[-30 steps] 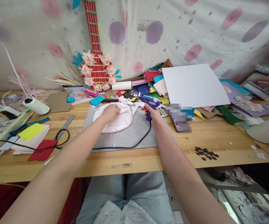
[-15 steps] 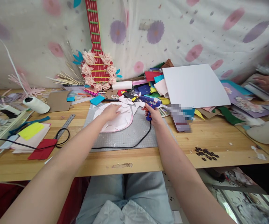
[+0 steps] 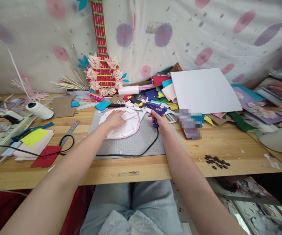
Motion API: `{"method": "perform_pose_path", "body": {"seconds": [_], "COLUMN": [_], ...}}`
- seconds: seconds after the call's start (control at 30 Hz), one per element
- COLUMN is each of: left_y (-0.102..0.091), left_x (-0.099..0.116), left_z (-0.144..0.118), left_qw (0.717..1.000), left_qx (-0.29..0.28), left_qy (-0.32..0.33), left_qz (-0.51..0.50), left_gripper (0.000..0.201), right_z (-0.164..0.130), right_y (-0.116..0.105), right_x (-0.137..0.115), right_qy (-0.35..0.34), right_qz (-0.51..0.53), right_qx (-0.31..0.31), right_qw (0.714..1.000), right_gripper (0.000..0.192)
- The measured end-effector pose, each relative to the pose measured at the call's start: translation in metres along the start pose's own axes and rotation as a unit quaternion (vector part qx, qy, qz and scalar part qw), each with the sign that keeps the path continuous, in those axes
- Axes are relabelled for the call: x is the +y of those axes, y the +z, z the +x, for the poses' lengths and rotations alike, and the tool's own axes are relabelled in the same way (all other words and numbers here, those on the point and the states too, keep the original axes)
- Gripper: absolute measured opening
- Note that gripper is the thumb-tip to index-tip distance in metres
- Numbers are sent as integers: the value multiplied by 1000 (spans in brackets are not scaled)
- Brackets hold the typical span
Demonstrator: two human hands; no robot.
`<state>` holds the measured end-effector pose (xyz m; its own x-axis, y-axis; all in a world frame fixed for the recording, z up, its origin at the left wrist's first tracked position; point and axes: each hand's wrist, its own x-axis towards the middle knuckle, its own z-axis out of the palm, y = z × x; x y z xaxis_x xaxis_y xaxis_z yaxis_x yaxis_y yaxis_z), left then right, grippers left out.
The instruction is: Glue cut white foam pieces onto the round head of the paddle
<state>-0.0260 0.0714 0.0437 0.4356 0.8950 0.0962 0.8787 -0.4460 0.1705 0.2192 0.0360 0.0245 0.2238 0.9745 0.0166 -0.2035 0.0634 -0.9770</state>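
A white rounded piece with a pink edge and folded flaps lies on the grey cutting mat. My left hand rests on top of it, fingers stretched out and holding nothing. To the right, my right hand is closed around the handle of a blue hot glue gun, held over the mat's right part. The gun's black cord runs from its handle across the front of the mat to the left.
A red paper guitar with pink roses leans at the back. Behind the mat lie felt scraps and a large white board. Black oval pieces are at the right front. Left are a thread spool, ruler and power strip. Another person's hand is far right.
My left hand has shifted very slightly on the white piece, its fingers lying a little lower. The glue gun stays in my right hand at nearly the same place.
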Motion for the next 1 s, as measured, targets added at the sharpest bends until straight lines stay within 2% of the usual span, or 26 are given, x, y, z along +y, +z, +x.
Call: {"method": "perform_pose_path", "body": {"seconds": [0.1, 0.37, 0.7, 0.9, 1.0], "left_y": [6, 8, 9, 6, 5], "left_x": [6, 2, 0, 7, 11], "left_z": [1, 0, -2, -1, -1], "left_qw": [1000, 999, 1000, 998, 997], "left_qx": [-4, 14, 14, 45, 27], "left_qy": [-3, -16, -6, 39, 65], "left_qz": [4, -31, -28, -29, -26], "left_gripper": [60, 38, 39, 46, 46], "right_z": [1, 0, 1, 1, 1], "right_y": [-1, 0, -1, 0, -1], "right_x": [2, 0, 1, 1, 1], "right_qy": [-2, 3, -2, -3, -6], "right_qz": [-3, 3, -2, -6, -2], "right_qx": [-3, -8, -7, -4, -6], "right_qw": [1000, 1000, 1000, 1000, 1000], "right_gripper": [37, 34, 35, 35, 36]}}
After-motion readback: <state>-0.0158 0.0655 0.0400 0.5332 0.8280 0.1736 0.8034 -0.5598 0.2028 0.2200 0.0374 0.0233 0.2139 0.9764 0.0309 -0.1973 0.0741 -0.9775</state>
